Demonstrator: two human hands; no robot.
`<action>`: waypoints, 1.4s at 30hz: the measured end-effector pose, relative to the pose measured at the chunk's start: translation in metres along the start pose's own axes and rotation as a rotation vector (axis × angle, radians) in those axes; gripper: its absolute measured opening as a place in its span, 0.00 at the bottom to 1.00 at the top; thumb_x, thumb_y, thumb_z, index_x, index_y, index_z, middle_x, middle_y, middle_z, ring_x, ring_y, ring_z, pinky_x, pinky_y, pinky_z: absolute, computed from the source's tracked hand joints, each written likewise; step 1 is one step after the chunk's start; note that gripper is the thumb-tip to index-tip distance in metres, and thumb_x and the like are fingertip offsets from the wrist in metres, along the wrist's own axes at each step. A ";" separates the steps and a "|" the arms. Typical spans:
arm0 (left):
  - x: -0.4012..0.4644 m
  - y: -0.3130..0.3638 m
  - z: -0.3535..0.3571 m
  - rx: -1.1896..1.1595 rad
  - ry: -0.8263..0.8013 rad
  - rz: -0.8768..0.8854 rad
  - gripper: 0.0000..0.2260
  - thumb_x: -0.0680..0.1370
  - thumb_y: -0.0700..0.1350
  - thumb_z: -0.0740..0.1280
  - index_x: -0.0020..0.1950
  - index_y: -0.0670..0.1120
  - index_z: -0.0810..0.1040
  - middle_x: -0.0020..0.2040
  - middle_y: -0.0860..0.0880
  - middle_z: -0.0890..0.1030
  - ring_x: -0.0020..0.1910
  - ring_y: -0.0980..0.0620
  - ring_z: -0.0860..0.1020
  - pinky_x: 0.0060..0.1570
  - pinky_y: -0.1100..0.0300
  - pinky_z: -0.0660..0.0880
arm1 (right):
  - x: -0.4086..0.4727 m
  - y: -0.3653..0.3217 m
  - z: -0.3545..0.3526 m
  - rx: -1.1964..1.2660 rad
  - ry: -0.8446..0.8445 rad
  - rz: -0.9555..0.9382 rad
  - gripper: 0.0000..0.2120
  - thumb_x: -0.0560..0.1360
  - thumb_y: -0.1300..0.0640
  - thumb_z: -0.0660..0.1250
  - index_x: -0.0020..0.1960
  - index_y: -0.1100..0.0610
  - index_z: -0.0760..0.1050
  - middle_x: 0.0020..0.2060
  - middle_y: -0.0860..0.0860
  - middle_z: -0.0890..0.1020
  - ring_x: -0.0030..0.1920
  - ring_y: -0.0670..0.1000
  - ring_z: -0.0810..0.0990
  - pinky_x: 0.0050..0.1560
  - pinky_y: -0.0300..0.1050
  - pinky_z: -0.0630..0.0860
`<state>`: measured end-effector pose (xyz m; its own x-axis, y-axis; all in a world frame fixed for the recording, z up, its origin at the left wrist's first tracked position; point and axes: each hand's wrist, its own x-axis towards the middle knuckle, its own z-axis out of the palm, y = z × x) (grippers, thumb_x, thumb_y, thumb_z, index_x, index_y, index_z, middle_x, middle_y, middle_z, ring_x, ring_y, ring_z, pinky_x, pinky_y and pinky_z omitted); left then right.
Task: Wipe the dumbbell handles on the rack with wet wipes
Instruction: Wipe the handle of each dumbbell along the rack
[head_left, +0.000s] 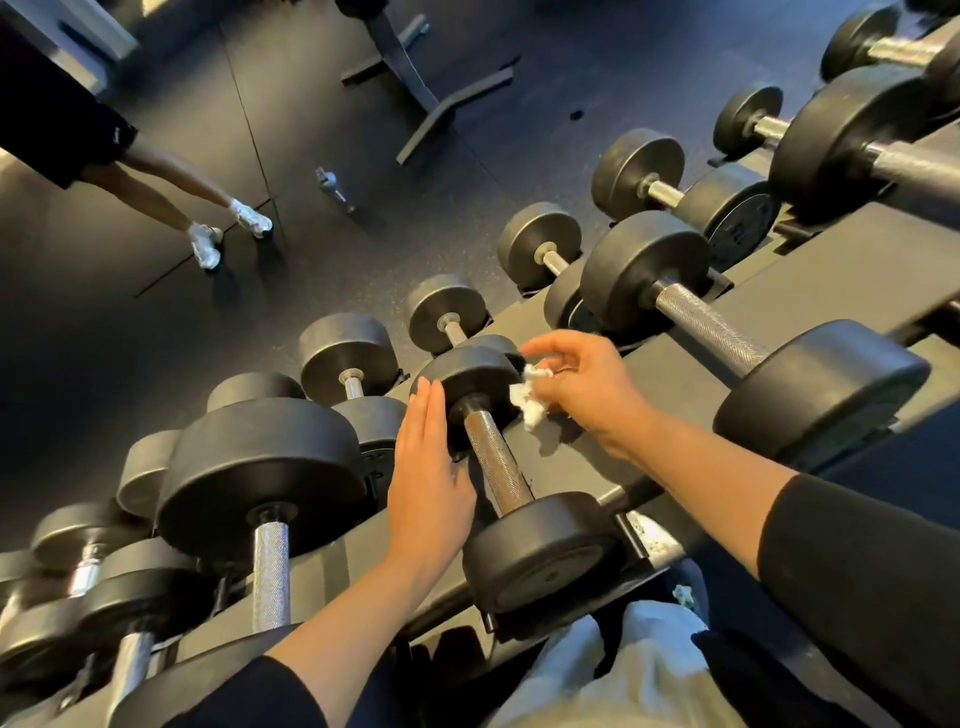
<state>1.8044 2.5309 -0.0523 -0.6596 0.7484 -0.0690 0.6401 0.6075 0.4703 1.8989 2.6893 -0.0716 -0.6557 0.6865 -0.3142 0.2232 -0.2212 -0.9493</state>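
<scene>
Right hand (582, 384) pinches a crumpled wet wipe (529, 401) just right of the knurled dumbbell handle (496, 460), whose long axis runs front-to-back across the rack (841, 270), while left hand (428, 467), fingers straight, rests flat against the handle's left side, nearer.

We see the knurled handle (497, 460) of the small dumbbell (511, 478) exposed between its two heads — open from above. Our left hand (428, 467) lies flat just beside it on the left; past that, the bigger dumbbell (265, 483) walls off that side. Right of the handle, a bare strip of rack shelf (587, 457) — our right hand (582, 384) with the crumpled wipe (530, 402) sits over it. Further right, the large dumbbell (748, 338) closes the gap.
</scene>
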 end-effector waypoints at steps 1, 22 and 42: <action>0.000 -0.001 0.001 0.006 0.004 0.003 0.34 0.77 0.30 0.60 0.78 0.50 0.50 0.76 0.58 0.47 0.76 0.57 0.47 0.69 0.65 0.48 | -0.001 0.001 0.001 0.001 -0.033 -0.015 0.13 0.71 0.69 0.69 0.48 0.53 0.80 0.43 0.53 0.81 0.47 0.52 0.81 0.48 0.48 0.80; 0.002 -0.008 0.006 0.047 0.017 0.011 0.36 0.76 0.29 0.60 0.78 0.51 0.49 0.75 0.60 0.46 0.76 0.57 0.48 0.67 0.69 0.45 | -0.038 0.025 -0.001 -0.026 -0.324 0.021 0.13 0.69 0.66 0.73 0.52 0.56 0.82 0.48 0.49 0.84 0.50 0.45 0.82 0.57 0.48 0.78; 0.005 -0.004 -0.006 0.009 -0.036 -0.025 0.34 0.77 0.32 0.61 0.78 0.52 0.53 0.78 0.57 0.51 0.76 0.56 0.51 0.66 0.66 0.50 | -0.027 0.012 0.007 -0.002 -0.033 -0.054 0.09 0.70 0.64 0.73 0.48 0.53 0.81 0.45 0.47 0.81 0.48 0.47 0.80 0.48 0.43 0.79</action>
<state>1.7961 2.5310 -0.0489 -0.6611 0.7419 -0.1118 0.6273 0.6283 0.4600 1.9146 2.6631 -0.0744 -0.6902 0.6742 -0.2629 0.1888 -0.1830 -0.9648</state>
